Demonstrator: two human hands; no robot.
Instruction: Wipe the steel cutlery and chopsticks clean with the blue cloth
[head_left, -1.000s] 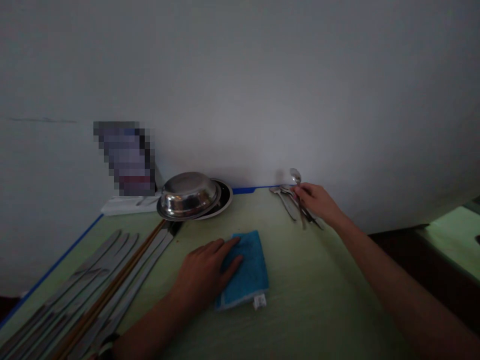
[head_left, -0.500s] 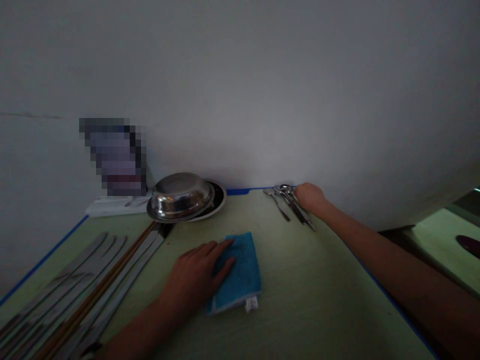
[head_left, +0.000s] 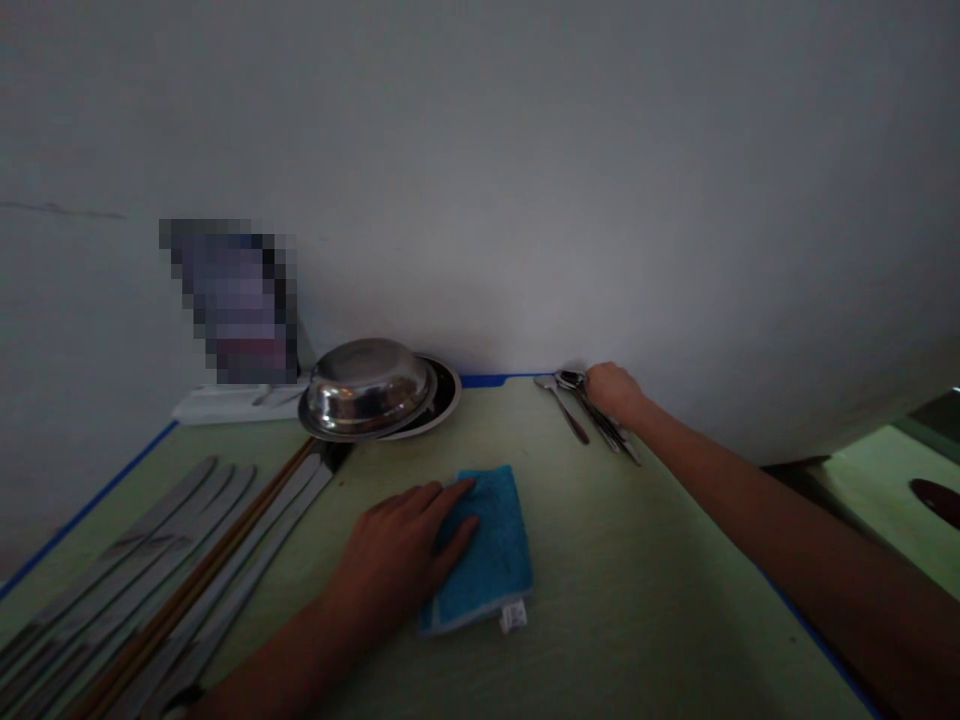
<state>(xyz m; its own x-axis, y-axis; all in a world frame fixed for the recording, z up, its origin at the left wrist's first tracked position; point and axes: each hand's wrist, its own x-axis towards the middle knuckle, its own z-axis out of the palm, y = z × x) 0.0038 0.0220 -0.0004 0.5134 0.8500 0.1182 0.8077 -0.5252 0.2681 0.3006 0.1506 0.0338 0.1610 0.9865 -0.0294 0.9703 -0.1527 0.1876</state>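
Note:
My left hand [head_left: 397, 545] lies with fingers stretched out on a folded blue cloth [head_left: 487, 550], its palm down near the cloth's left side. A small white label sticks out of the cloth's front edge. At the far right of the table, my right hand [head_left: 616, 392] is closed against a bunch of metal spoons [head_left: 600, 420]. Their bowls point toward the wall and their handles toward me. My right fingertips are hidden, so what they pinch cannot be made out. A single fork-like utensil [head_left: 566, 412] lies just left of the bunch.
An upturned steel bowl [head_left: 367, 385] rests on a dark plate with a pale rim [head_left: 448, 400] by the wall. Long knives [head_left: 120, 560] and wooden chopsticks [head_left: 217, 545] lie at the left. A white tray [head_left: 225, 405] stands behind them, below a blurred-out upright object [head_left: 240, 310].
The view has shifted slightly. The spoons beside my right hand have moved a little closer together. My left hand stays on the cloth.

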